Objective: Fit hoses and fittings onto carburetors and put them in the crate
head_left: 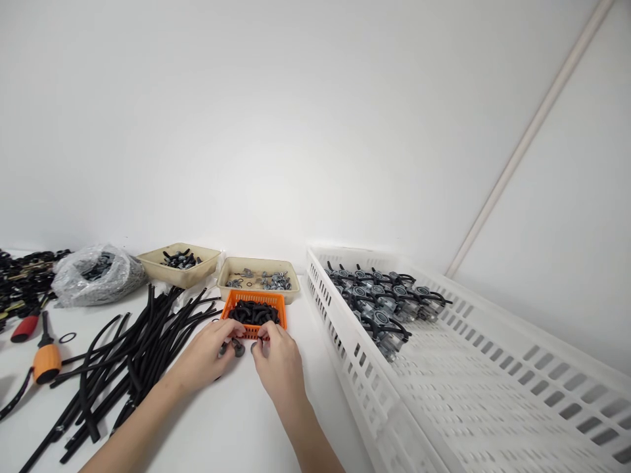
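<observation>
Black rubber and dull grey metal meet at the fingertips: the left hand [204,355] and the right hand [279,361] face each other, their fingers curled inward and close together around small dark fittings [238,348], though the view does not show whether either hand is clamped on one or only touching it. At 12 o'clock from the hands, just beyond the fingertips, an orange plastic basket [254,303] holds a heap of short black rubber hoses [255,313]. Past it stands a beige tray [259,263] of steel fittings [273,281], and at 11 o'clock a second beige tray [180,276] holds bent black-and-steel parts [181,260]. Farther out at 10 o'clock lies a clear plastic bag [96,279] packed with more small parts, while long black hoses [133,355] sprawl at 9 o'clock, with an orange-handled screwdriver [46,363] and a red-handled tool [24,328] beyond them. At 2 o'clock, a white perforated plastic crate [345,328] carries finished-looking metal assemblies with black hoses attached [379,302], packed in rows at its far end, with a long stretch of perforated crate floor nearer the person. The trays, bag and hose piles hold plenty of loose parts.
</observation>
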`<action>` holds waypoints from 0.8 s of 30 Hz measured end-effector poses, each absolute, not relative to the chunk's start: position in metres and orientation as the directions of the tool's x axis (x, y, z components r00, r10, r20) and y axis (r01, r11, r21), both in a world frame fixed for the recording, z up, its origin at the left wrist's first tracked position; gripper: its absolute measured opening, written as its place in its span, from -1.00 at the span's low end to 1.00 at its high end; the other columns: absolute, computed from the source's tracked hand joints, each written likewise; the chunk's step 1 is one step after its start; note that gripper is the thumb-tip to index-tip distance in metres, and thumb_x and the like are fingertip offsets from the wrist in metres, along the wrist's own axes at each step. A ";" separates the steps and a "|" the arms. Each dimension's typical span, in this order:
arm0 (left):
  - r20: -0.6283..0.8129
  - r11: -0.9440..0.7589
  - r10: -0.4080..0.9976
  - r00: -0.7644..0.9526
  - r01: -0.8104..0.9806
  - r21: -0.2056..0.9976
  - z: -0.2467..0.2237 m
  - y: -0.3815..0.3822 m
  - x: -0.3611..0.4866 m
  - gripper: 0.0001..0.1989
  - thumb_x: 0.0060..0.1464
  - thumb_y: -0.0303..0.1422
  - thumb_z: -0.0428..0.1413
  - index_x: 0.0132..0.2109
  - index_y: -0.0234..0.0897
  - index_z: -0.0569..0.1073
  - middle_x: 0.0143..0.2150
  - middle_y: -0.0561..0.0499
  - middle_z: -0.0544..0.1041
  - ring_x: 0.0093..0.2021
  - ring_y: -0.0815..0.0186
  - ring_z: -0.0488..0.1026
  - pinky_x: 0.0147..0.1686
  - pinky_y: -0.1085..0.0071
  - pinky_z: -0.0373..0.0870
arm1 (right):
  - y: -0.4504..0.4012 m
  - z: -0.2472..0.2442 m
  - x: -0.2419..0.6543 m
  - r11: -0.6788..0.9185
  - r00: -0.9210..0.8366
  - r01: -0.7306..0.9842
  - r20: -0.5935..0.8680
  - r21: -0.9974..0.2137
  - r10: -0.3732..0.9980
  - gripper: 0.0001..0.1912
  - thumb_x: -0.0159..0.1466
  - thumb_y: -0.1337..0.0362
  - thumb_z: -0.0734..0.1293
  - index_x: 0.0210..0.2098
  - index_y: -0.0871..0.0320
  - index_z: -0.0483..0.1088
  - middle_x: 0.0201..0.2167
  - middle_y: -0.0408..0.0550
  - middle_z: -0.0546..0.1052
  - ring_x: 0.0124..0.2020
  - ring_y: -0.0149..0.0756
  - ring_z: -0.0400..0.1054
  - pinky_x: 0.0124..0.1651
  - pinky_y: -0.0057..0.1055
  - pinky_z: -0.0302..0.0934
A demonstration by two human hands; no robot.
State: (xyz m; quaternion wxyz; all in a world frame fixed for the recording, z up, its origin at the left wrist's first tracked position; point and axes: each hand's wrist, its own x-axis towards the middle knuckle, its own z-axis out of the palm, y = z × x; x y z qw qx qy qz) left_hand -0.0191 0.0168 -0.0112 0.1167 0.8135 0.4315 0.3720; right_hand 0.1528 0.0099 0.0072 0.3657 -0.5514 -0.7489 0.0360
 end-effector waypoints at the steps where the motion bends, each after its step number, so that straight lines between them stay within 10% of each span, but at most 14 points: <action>1: 0.504 -0.600 0.790 0.350 0.615 0.513 -0.011 0.017 -0.019 -0.76 0.07 -0.58 -0.05 -0.15 -0.20 0.34 -0.18 -0.03 0.51 -0.13 0.20 0.44 -0.11 0.30 0.35 | 0.010 0.007 0.153 0.386 -0.124 0.802 0.506 -0.455 0.853 -0.83 0.13 0.51 0.23 -0.39 0.10 0.31 -0.41 -0.15 0.48 -0.36 -0.27 0.39 -0.32 -0.43 0.15; 24: 0.502 -0.596 0.791 0.349 0.624 0.505 -0.014 0.019 -0.020 -0.77 0.08 -0.56 -0.05 -0.15 -0.20 0.34 -0.17 -0.03 0.51 -0.13 0.19 0.43 -0.12 0.30 0.34 | 0.011 0.007 0.155 0.322 -0.084 0.827 0.465 -0.461 0.881 -0.77 0.12 0.57 0.19 -0.37 0.11 0.28 -0.34 -0.10 0.47 -0.24 -0.21 0.39 -0.20 -0.33 0.16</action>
